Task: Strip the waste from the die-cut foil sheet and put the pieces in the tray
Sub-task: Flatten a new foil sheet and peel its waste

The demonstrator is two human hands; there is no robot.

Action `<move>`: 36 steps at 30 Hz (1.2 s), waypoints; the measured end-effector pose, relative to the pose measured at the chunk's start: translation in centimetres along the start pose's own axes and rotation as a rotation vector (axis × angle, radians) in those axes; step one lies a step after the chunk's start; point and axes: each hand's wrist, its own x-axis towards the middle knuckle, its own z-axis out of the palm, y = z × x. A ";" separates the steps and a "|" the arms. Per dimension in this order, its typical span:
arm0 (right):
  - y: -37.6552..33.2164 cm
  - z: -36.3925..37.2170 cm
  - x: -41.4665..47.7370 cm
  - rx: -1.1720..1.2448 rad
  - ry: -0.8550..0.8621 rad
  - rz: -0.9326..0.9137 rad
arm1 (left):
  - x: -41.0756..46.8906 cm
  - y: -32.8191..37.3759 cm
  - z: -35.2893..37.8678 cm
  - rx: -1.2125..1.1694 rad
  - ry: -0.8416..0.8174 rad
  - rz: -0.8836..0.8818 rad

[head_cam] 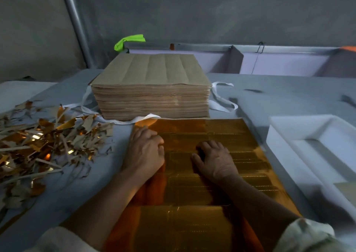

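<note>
Foil sheet (212,132), glossy gold, perforated: my left hand (144,152) curls at its edge, grip unclear; right hand (215,162) presses, loosely bent.

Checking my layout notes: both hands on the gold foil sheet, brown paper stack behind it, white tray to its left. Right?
No: the head view shows the white tray to the right of the gold foil sheet. The left hand, right hand and brown paper stack are as you say.

Grey bench (289,97), tall stack of brown sheets (152,90) at the back, gold foil sheet (194,190) in front, scrap pile (44,145) left, white tray (285,151) right
</note>
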 end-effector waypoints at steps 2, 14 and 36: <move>0.0 0.1 0.0 0.005 0.010 0.006 | 0.1 2.1 1.0 -0.058 -0.050 -0.013; 0.1 0.5 0.3 0.020 0.048 -0.019 | 0.4 6.5 4.9 -0.334 -0.172 -0.360; 1.6 -5.5 1.0 0.157 -0.288 -0.010 | 0.2 7.2 4.9 -0.266 -0.145 -0.367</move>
